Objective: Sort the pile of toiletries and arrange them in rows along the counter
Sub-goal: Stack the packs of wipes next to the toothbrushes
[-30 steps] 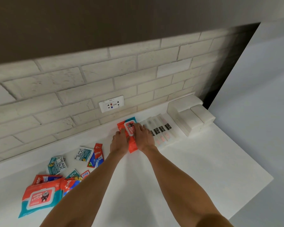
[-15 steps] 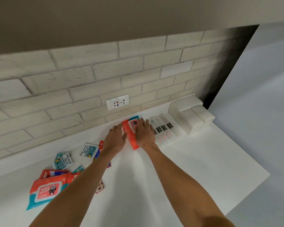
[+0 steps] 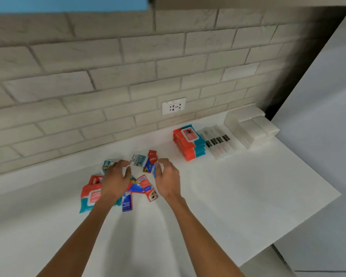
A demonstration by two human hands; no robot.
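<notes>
**Both hands cupped, palms facing**

Two bare forearms reach forward side by side. The left hand [image 3: 116, 179] and right hand [image 3: 169, 179] face each other, fingers loosely curled inward. Whether the right pinches anything is unclear.

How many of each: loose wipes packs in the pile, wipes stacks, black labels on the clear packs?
Loose wipes pack: 1
Wipes stack: 1
Black labels on clear packs: 4
Total: 6

White counter [image 3: 248, 196] holds sachets [image 3: 147, 187], wipe packs [image 3: 188, 144], seemingly toothbrushes [image 3: 218, 143], boxes [image 3: 252, 128].
</notes>
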